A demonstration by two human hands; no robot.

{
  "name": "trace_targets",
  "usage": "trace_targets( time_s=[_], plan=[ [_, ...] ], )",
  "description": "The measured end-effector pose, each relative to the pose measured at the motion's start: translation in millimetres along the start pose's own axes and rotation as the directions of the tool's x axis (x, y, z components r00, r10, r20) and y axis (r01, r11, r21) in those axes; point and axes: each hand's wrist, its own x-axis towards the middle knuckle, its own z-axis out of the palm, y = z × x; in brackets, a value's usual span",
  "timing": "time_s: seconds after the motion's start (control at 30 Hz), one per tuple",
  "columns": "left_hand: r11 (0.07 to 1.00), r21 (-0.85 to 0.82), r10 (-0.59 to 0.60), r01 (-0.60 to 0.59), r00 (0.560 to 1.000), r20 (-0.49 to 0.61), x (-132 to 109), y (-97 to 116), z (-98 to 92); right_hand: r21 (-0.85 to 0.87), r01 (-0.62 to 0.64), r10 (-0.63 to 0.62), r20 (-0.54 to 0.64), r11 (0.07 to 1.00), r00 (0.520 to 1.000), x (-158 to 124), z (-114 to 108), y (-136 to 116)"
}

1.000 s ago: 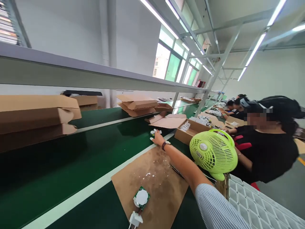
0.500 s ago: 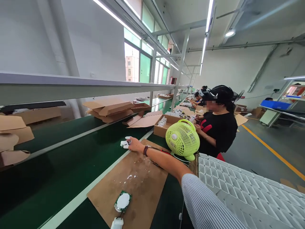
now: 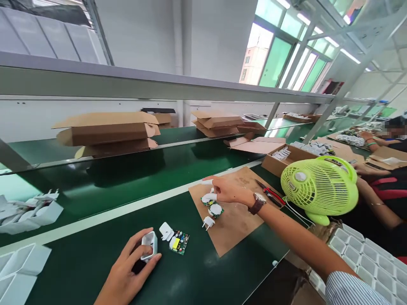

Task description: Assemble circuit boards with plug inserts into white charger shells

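Note:
My left hand [image 3: 125, 273] lies low on the green table, fingers closed round a small white charger housing [image 3: 149, 245]. Just right of it are a white plug piece [image 3: 165, 231] and a green circuit board with a yellow part [image 3: 180, 242]. My right hand [image 3: 229, 192], with white cots on the fingertips and a watch on the wrist, hovers over the brown cardboard mat [image 3: 237, 222]. Its fingers are apart and hold nothing. Right below them sits a circuit board with a white disc [image 3: 215, 209], with a white plug [image 3: 208, 221] beside it.
A lime-green fan [image 3: 318, 186] stands right of the mat, red-handled cutters [image 3: 270, 195] beside it. White compartment trays [image 3: 365, 258] lie at the lower right and the lower left [image 3: 19, 262]. Cardboard boxes [image 3: 108, 129] line the far belt. A co-worker's arm [image 3: 375, 203] is behind the fan.
My right hand has pulled back from the conveyor belt to above the mat. The view has swung left and down, and my left hand with the white housing has come into sight.

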Motion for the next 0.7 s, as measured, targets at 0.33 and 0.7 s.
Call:
trace_targets(
  time_s=[0.33,0.7],
  plan=[
    [0.997,-0.035,-0.07,0.07,0.998,0.001,2,10,-4.1,-0.2,0.377,-0.326,0.247,0.904,0.913,10,94,-82],
    [0.987,-0.071,-0.139,0.141,0.99,0.031,3,13,-7.5,-0.13,0.397,-0.411,-0.109,0.909,0.905,14,120,-74]
  ],
)
